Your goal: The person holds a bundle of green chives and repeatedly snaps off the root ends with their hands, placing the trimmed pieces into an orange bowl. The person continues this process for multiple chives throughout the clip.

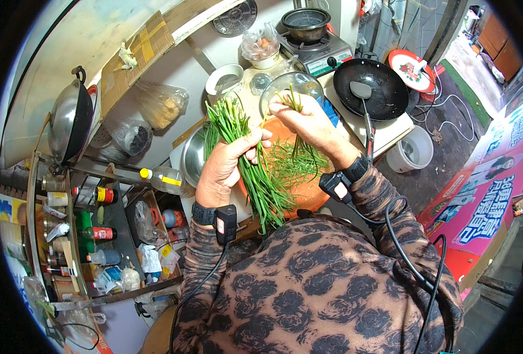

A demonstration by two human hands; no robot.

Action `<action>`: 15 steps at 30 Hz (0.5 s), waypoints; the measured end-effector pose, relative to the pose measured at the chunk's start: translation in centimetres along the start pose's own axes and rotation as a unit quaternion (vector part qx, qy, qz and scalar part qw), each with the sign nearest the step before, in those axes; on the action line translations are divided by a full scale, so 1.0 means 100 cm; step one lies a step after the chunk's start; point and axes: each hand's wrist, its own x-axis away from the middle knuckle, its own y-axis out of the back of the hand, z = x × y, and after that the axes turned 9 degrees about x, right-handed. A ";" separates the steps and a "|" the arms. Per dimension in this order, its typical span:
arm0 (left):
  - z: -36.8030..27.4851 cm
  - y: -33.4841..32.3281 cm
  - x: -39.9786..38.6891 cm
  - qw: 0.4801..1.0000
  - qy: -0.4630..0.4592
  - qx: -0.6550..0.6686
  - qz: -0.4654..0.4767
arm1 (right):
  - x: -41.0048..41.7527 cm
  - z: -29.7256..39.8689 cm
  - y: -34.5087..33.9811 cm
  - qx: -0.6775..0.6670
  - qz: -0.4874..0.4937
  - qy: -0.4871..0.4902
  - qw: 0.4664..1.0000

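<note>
My left hand (230,166) grips a thick bunch of long green stalks, likely garlic chives (261,188), whose cut ends point up and whose leaves hang down. A few thin stalks (293,102) are pinched in my right hand (303,119), with their green ends drooping below it. Both hands are over an orange plastic basket (308,202) that holds loose green leaves (288,163). A metal bowl (191,155) stands left of the basket, partly hidden, with more green stalks beside my left hand.
A glass bowl (268,86) stands behind my right hand. Further right are a black wok (345,88) with a spatula (360,90), a gas stove (328,57) with a pot (305,31), and a white bucket (420,150). An oil bottle (164,179) and a shelf of bottles (80,166) are at the left.
</note>
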 end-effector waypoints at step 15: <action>0.008 0.014 -0.008 0.998 0.017 0.057 -0.022 | -0.007 -0.014 -0.002 0.055 -0.008 -0.003 0.998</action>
